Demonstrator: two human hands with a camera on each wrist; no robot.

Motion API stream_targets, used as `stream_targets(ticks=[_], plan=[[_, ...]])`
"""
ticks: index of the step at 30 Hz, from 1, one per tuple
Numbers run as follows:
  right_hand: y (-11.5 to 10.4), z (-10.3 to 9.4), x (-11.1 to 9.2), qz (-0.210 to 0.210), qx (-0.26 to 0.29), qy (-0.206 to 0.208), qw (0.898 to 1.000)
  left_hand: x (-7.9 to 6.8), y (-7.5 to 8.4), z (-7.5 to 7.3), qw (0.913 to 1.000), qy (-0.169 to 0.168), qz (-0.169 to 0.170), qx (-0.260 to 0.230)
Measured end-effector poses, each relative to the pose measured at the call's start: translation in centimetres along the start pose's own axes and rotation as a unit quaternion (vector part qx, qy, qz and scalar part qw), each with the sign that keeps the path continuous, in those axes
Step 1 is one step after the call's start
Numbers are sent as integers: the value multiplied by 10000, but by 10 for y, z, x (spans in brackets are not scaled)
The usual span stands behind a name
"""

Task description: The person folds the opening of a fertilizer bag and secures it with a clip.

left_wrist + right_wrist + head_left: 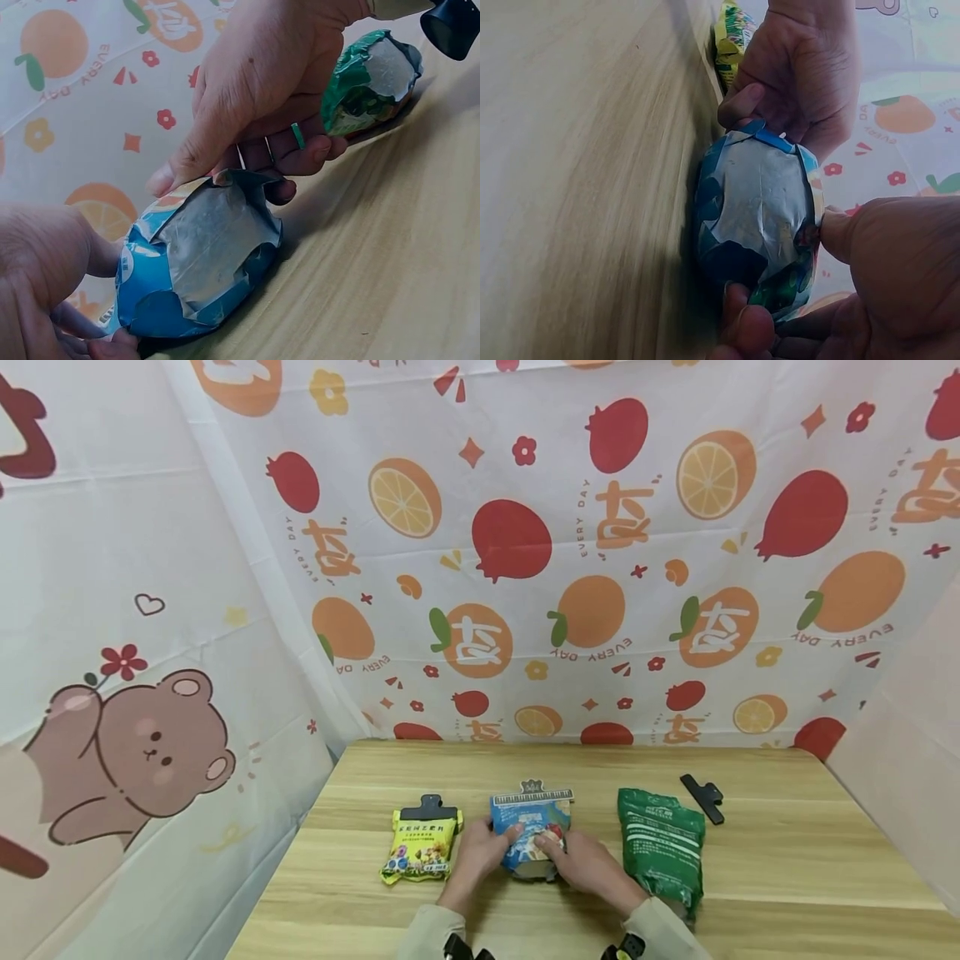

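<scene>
A blue packaged bag (531,837) lies on the table between both hands, its top edge held by a clip (532,795) with ruler-like markings. My left hand (482,847) grips the bag's left side, thumb on the front. On the opposite side my right hand (588,862) holds it, thumb pressed on the printed front and fingers curled behind and under. Both wrist views show the bag's silvery, folded bottom end (214,244) facing the camera, its blue wrapper crumpled around it. In the right wrist view, the left hand (799,82) appears beyond this bottom end (757,199).
Left of the hands lies a yellow bag (422,847) with a black clip (429,808) across its top. A green bag (662,847) lies close to the right forearm, and a loose black clip (703,798) rests behind it. Fruit-print cloth (570,610) hangs behind the wooden table (787,860).
</scene>
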State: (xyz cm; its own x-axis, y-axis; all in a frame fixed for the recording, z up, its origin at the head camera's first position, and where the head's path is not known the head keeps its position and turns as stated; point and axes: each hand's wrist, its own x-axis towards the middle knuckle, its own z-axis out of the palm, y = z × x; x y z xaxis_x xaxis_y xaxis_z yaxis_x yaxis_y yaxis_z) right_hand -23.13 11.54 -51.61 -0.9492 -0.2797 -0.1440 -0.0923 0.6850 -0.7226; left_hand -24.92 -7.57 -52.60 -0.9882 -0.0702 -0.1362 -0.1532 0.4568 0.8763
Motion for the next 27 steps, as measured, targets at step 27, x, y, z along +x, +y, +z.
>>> stream_targets(ticks=[27], plan=[[-12, 8, 13, 310, -344, 229, 9987, 13, 6, -3, 9992, 238, -129, 286]])
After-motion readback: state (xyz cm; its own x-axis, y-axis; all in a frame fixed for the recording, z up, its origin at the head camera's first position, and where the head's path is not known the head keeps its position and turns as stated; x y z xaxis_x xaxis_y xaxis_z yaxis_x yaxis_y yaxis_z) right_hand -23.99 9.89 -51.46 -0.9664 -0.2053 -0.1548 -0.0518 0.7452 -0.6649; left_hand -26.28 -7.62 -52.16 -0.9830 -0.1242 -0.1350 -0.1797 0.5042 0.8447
